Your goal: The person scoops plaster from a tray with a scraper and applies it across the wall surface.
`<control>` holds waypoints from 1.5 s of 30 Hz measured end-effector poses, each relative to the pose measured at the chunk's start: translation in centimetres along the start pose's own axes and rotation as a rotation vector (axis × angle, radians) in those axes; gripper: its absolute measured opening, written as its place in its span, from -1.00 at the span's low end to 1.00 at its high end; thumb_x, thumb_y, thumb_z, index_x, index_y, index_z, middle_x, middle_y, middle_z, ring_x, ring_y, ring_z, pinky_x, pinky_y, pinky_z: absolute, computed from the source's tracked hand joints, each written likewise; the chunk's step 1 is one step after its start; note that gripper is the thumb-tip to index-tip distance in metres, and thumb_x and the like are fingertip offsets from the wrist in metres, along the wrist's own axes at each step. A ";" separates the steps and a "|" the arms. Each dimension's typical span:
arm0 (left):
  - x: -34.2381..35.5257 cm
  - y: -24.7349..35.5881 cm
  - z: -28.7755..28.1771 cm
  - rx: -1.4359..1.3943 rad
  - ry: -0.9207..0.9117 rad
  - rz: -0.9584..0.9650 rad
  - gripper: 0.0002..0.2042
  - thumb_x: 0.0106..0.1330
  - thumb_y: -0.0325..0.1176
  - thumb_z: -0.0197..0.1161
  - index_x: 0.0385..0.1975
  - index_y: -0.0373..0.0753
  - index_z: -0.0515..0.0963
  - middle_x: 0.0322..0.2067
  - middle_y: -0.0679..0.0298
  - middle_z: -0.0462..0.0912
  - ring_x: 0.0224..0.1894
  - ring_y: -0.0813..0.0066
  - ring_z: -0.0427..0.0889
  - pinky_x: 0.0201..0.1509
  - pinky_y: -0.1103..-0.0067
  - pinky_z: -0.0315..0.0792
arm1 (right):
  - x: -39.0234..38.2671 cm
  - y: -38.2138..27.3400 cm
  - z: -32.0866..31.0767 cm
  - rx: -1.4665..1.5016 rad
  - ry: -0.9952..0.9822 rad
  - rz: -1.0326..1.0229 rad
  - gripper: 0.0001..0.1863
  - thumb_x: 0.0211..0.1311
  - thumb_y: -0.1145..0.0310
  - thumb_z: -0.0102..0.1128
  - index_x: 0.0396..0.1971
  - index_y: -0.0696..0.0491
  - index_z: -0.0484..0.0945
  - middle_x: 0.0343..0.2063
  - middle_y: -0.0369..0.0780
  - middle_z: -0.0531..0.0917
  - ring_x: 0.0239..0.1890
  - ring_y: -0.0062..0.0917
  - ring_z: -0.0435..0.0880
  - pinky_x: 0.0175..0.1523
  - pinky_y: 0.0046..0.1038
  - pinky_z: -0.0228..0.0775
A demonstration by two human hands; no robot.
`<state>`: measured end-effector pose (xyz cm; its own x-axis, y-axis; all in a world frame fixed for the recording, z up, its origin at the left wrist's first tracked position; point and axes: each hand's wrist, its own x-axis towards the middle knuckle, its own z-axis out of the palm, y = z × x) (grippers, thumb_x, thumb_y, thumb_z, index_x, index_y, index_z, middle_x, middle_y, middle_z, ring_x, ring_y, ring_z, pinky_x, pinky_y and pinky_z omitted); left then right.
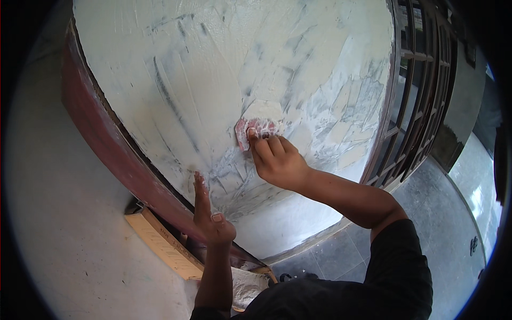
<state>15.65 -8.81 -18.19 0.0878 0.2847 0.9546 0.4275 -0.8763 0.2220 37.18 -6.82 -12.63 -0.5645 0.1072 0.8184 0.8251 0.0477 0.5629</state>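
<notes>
My right hand [276, 160] grips a pink, putty-smeared spreader [241, 133], its fingers bent over it. The spreader is against the wall panel [128, 32], which is coated in uneven cream putty with grey streaks and whiter patches. Around the top of the spreader is a paler patch of putty. Lower left, my left hand [208, 208] is held edge-on at the panel, fingers stretched upward and smeared with white. Whether it touches the surface I cannot tell. A dark reddish board [106, 133] runs along the panel's left edge.
Below the board lie a light wooden piece [157, 240] and a container of white material [245, 285], partly hidden by my body. At right are a brown framed glass window [405, 90] and a grey tiled floor [336, 250]. A pale plain surface [69, 224] fills the left.
</notes>
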 end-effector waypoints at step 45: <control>-1.3 2.3 1.7 -0.059 0.025 -0.087 -0.35 0.48 0.00 -0.33 0.21 -0.56 0.28 0.24 -0.26 0.34 0.31 -0.21 0.33 0.40 0.10 0.15 | -4.8 -0.3 -1.3 0.055 -0.129 -0.214 -0.51 -0.11 0.47 0.18 -0.08 0.37 0.58 -0.44 -0.22 0.40 -0.45 -0.46 0.47 -0.36 -0.53 0.52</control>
<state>18.03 -10.57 -19.25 0.0302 0.3520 0.9355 0.3791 -0.8700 0.3151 39.56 -8.61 -16.60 -0.7223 0.2140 0.6577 0.6887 0.1362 0.7121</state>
